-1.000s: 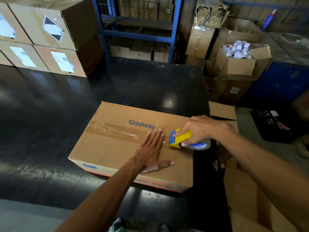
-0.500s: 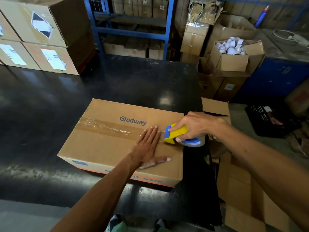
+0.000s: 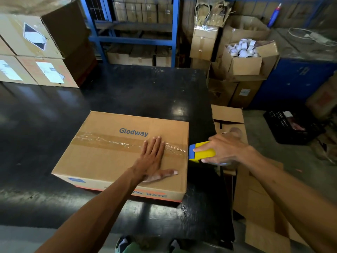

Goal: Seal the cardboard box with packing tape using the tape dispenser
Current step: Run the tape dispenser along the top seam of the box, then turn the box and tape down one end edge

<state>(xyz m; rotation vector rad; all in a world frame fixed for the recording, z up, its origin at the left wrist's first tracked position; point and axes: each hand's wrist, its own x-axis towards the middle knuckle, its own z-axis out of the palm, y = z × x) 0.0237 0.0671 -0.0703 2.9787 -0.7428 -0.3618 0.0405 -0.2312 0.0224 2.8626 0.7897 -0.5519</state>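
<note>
- The left hand lies flat, fingers straight, pressing the tape strip on top of the closed cardboard box, which sits on the black worktop.
- The right hand grips the yellow tape dispenser just past the box's right edge.
- An open carton at far right holds white rolls.

tape roll hidden under right hand

A closed brown cardboard box printed "Glodway" lies flat near the worktop's front right corner. Clear packing tape runs wrinkled along its top seam to the right edge. The yellow-and-blue tape dispenser sits just off that edge.
</note>
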